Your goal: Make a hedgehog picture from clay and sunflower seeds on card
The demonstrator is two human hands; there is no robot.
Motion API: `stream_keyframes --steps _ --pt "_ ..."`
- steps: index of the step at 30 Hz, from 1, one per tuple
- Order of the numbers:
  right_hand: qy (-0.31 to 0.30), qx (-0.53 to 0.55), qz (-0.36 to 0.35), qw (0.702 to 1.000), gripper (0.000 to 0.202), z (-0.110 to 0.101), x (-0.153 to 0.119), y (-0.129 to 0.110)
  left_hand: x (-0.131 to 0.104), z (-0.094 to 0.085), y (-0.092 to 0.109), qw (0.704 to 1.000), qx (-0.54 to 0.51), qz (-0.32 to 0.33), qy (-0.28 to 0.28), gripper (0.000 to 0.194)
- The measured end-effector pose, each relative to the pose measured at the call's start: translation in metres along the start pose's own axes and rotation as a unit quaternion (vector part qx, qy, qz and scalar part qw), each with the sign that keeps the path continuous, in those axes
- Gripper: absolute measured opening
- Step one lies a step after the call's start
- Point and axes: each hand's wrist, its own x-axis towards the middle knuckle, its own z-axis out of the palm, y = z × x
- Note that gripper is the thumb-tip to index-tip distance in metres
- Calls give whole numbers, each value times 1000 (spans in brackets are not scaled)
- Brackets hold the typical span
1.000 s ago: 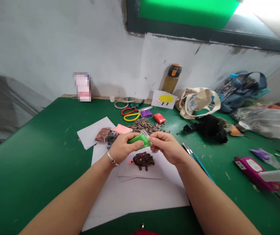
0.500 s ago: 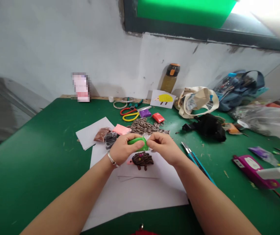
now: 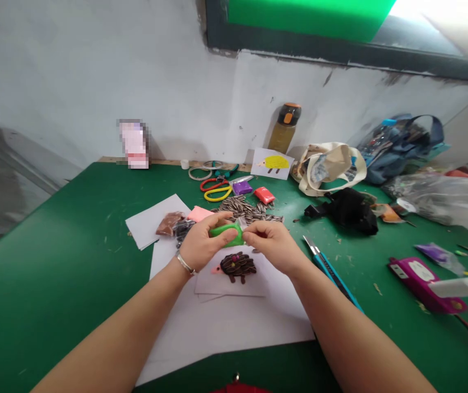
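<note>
the person's left hand (image 3: 203, 243) grips a green packet (image 3: 229, 234), while the right hand (image 3: 274, 244) pinches its clear plastic end (image 3: 242, 222). the packet is held just beyond a seed-covered hedgehog (image 3: 240, 265) on a white sheet (image 3: 209, 286), near a heap of striped seeds (image 3: 237, 206)

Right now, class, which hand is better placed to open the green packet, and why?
Probably the right hand: it appears to pinch the green packet by its clear end, while the left hand steadies the body.
</note>
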Motion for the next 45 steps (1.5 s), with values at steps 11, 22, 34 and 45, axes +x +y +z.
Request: stream_keyframes --steps 11,22,34,45 --pt "158 -85 -37 983 23 14 -7 -10 -11 6 5 967 156 165 119 27" --pt "11 -70 -88 994 20 17 -9 -11 -13 15 10 994 82 15 70 26" --pt "77 34 4 996 19 18 -5 -7 -17 22 10 982 143 104 71 15" --pt "108 -63 -24 992 16 20 -7 -12 -18 26 7 972 164 152 70 16"
